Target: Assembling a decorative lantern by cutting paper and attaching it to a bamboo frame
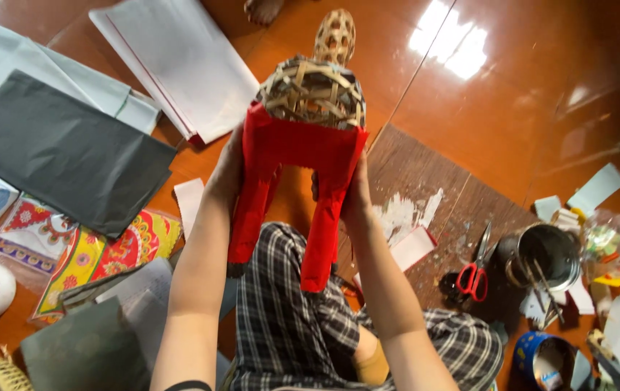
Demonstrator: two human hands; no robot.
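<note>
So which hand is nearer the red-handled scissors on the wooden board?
The right hand. It grips the right side of the red-papered woven figure, on the scissors' side; the left hand grips the far side.

One camera, worn on the person's head, looks steeply down and close past raised forearms at the centre of the frame, to a plaid lap at the bottom and glossy floor (pixel 541 94) upper right.

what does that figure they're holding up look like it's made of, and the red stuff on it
The figure looks like woven bamboo or rattan strips: tan, open lattice. The red covering seems thin matte paper, creased, probably glued on. Left hand and right hand grip its sides.
</note>
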